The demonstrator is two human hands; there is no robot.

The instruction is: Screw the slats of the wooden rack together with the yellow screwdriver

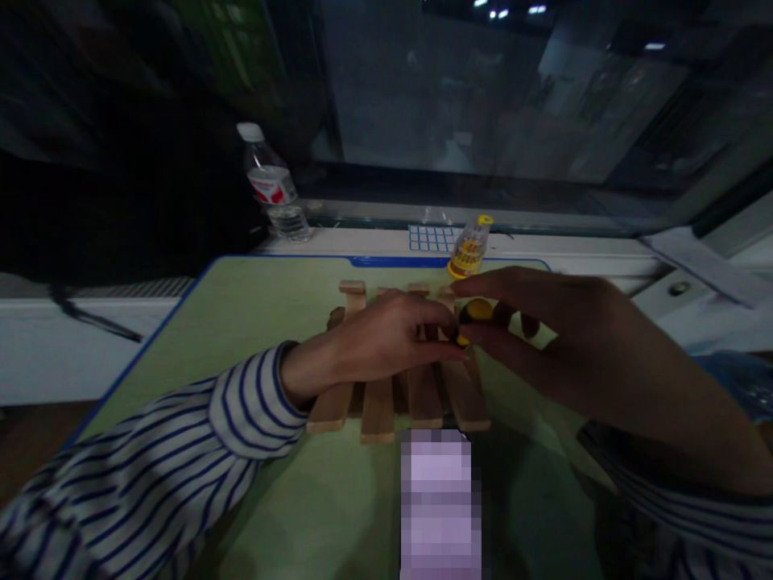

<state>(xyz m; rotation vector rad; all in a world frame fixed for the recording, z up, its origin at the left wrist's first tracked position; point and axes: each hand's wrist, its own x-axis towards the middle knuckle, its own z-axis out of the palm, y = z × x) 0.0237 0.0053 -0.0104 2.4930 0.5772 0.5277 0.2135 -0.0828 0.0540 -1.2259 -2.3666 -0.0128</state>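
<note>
A wooden slatted rack (416, 395) lies on the green desk (266, 322) in front of me. My left hand (374, 342) rests on top of its slats, fingers curled and pinching near a small yellow and black object (477, 310). My right hand (543, 330) comes in from the right and grips that same object between thumb and fingers, just above the rack's far right slat. What the object is I cannot make out in the dim light. Both sleeves are white with dark stripes.
A yellow-capped bit case (469, 248) stands at the desk's far edge, beside a blue-and-white grid card (431, 238). A water bottle (274, 189) stands on the white sill at back left. A blurred purple patch (440, 503) covers the near desk. Papers (706, 262) lie far right.
</note>
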